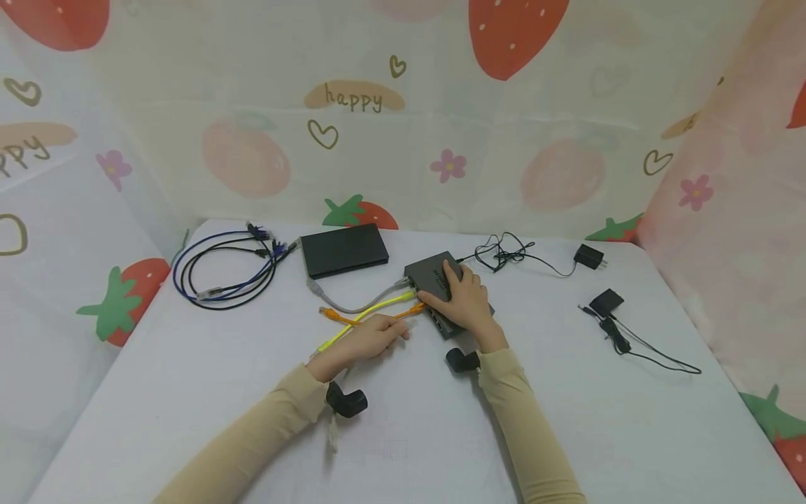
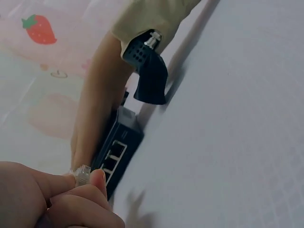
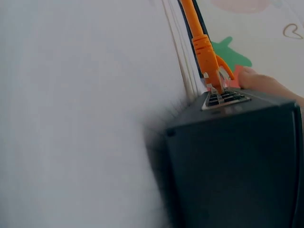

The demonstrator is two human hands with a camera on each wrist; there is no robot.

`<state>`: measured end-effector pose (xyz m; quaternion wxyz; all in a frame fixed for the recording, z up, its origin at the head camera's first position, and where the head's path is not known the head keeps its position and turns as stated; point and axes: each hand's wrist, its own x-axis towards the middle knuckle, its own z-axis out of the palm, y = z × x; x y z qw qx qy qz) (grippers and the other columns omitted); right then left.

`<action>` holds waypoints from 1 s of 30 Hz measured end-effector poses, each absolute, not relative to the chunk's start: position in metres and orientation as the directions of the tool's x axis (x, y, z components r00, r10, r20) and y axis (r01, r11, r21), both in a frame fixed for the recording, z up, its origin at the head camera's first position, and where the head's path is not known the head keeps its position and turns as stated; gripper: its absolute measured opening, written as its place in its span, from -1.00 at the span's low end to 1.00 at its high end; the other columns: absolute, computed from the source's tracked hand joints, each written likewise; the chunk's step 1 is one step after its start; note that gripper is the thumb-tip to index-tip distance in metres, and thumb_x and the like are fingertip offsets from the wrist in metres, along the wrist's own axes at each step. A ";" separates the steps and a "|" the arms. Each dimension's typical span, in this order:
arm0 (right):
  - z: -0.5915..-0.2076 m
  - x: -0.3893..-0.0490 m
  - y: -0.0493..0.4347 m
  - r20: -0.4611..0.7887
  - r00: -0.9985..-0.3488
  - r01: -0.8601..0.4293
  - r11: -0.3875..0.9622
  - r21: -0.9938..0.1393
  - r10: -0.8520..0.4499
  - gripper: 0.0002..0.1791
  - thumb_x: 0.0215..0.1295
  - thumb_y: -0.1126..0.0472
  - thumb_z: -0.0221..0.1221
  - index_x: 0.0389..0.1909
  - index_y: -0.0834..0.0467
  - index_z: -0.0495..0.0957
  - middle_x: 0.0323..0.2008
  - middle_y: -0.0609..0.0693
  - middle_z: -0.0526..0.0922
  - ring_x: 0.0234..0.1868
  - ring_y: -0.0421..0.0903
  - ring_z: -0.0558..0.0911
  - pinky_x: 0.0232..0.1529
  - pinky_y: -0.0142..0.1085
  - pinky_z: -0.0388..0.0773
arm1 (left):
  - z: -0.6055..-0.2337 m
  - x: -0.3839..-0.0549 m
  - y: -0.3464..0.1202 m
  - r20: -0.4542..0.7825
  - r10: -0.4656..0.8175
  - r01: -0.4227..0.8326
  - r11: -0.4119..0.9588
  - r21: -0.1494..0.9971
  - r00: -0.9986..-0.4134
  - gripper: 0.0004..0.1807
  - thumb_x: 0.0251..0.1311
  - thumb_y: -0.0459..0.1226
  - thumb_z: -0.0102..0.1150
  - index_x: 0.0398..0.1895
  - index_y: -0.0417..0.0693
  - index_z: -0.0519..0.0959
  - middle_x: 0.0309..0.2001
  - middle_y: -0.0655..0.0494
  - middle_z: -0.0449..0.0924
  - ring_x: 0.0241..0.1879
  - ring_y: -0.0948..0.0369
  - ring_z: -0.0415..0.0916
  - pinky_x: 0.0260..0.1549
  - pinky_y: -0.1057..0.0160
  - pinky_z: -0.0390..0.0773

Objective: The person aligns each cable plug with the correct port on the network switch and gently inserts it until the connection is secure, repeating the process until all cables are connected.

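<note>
My right hand (image 1: 464,297) grips the dark grey network switch (image 1: 434,271) across its top, thumb on the near-left side. A grey cable (image 1: 359,310), a yellow cable (image 1: 371,310) and an orange cable (image 1: 412,310) run to its port side; the orange plug (image 3: 207,59) sits in a port. Just in front of the switch, my left hand (image 1: 371,339) pinches a clear network plug (image 2: 82,175) between thumb and finger. That plug is close to the bare ports (image 2: 114,152) in the left wrist view; its cable is hidden by the hand.
Behind stands a black flat box (image 1: 345,250), with the grey cable's other end near it. Coiled blue and black cables (image 1: 229,269) lie at the left. To the right are a power adapter (image 1: 588,256) on a tangled cord and another black adapter (image 1: 606,302) with its cord.
</note>
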<state>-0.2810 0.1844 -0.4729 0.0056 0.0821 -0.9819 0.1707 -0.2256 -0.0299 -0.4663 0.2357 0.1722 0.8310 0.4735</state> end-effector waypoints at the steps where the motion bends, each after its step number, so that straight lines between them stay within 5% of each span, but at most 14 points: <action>1: -0.473 -0.281 0.185 0.040 -0.986 -0.167 0.926 -0.338 -0.163 -0.05 0.18 -0.40 -0.05 0.44 0.06 -0.05 0.34 0.35 0.04 0.28 0.29 0.17 0.11 0.17 0.23 | -0.467 -0.225 -0.027 -0.246 0.508 0.039 0.487 0.872 -0.826 -0.59 0.43 -0.14 -0.23 -0.16 -0.23 0.58 -0.66 0.17 0.30 -0.72 0.31 0.17 -0.66 0.37 0.23; 15: -0.472 -0.282 0.189 0.034 -0.982 -0.184 0.915 -0.360 -0.184 -0.25 0.35 -0.26 -0.14 0.43 0.04 0.00 0.34 0.33 0.06 0.27 0.28 0.21 0.14 0.13 0.26 | -0.476 -0.234 -0.003 -0.305 0.517 -0.042 0.459 0.888 -0.800 -0.58 0.45 -0.12 -0.29 -0.19 -0.23 0.52 -0.62 0.16 0.33 -0.70 0.33 0.19 -0.70 0.41 0.22; 30: -0.474 -0.284 0.192 0.054 -0.981 -0.193 0.914 -0.357 -0.186 -0.25 0.34 -0.25 -0.12 0.43 0.04 0.01 0.33 0.34 0.08 0.24 0.29 0.24 0.12 0.13 0.28 | -0.476 -0.247 0.010 -0.306 0.536 0.026 0.524 0.851 -0.786 -0.60 0.44 -0.12 -0.27 -0.29 -0.18 0.53 -0.72 0.17 0.33 -0.82 0.34 0.13 -0.78 0.40 0.21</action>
